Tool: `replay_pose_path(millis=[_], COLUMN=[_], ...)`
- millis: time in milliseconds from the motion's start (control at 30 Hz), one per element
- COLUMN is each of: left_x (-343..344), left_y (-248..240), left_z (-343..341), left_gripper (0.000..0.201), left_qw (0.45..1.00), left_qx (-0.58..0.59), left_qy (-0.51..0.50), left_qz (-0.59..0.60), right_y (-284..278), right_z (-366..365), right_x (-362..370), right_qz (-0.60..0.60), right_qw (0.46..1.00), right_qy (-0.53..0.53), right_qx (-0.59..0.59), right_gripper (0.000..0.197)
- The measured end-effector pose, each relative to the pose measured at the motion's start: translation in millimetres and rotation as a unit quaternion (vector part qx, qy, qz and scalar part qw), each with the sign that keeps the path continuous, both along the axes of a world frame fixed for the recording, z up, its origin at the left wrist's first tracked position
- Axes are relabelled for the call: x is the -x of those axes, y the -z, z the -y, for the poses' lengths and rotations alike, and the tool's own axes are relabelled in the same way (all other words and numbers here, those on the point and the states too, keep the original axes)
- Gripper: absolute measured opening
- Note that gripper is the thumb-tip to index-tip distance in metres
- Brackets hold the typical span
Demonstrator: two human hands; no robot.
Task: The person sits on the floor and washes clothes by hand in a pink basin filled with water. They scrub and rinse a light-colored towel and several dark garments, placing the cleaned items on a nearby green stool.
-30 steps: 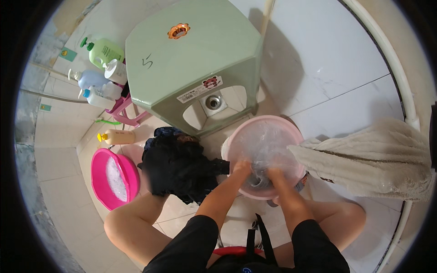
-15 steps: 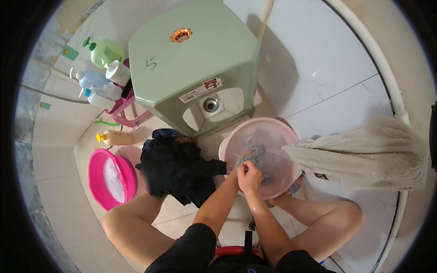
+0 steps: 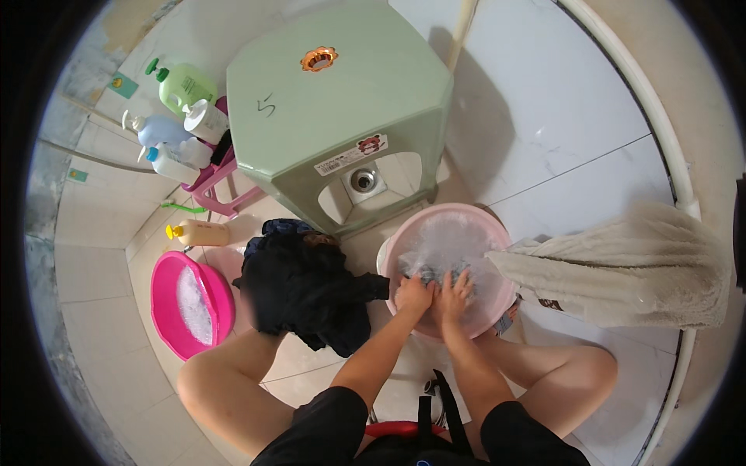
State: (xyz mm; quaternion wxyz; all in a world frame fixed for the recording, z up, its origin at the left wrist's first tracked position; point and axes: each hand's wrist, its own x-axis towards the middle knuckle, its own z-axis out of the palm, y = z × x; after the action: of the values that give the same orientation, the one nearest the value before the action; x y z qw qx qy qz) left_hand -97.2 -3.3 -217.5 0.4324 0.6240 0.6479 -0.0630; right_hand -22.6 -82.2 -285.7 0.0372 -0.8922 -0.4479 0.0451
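Both my hands are in a light pink basin (image 3: 503, 233) of cloudy, sudsy water. A grey cloth (image 3: 454, 273) lies mostly under the water there, its shape hard to make out. My left hand (image 3: 416, 295) rests on the cloth's near left part, fingers stretched forward and partly dipped in. Beside it, my right hand (image 3: 453, 297) lies on the cloth with its fingers spread. A light grey plush towel or garment (image 3: 622, 268) touches the basin's right rim. Left of the basin, a pile of black clothes (image 3: 307, 291) reaches a sleeve toward the rim.
Behind the basin stands a green plastic stool (image 3: 334, 116), a floor drain (image 3: 364, 181) showing through its side opening. Several pump bottles (image 3: 186, 89) crowd a pink stool (image 3: 214, 194) at the left. Below them are a yellow-topped bottle (image 3: 203, 232) and a bright pink basin (image 3: 165, 311) holding suds.
My hands were raised together, squeezing the grey cloth above the water. Now they are lower and side by side, the cloth is down in the water, and the right fingers have spread.
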Motion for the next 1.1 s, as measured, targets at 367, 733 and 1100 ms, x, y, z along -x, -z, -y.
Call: replay_pose_path(millis=[367, 733, 1100], left_x=[10, -12, 2], left_y=[115, -145, -247], left_z=[-13, 19, 8], left_gripper=[0.047, 0.027, 0.023], left_qw=[0.994, 0.614, 0.596], left_qx=[0.077, 0.268, 0.211], left_qy=[0.068, -0.458, -0.384], left_qz=[0.038, 0.584, 0.673], right_y=[36, 2, -101], right_z=[-27, 7, -10], right_x=[-51, -3, -28], right_qz=[-0.355, -0.722, -0.826], right_qw=[0.925, 0.473, 0.342], right_qy=[0.013, 0.42, 0.378], right_qx=[0.135, -0.28, -0.241], right_gripper=[0.036, 0.033, 0.036])
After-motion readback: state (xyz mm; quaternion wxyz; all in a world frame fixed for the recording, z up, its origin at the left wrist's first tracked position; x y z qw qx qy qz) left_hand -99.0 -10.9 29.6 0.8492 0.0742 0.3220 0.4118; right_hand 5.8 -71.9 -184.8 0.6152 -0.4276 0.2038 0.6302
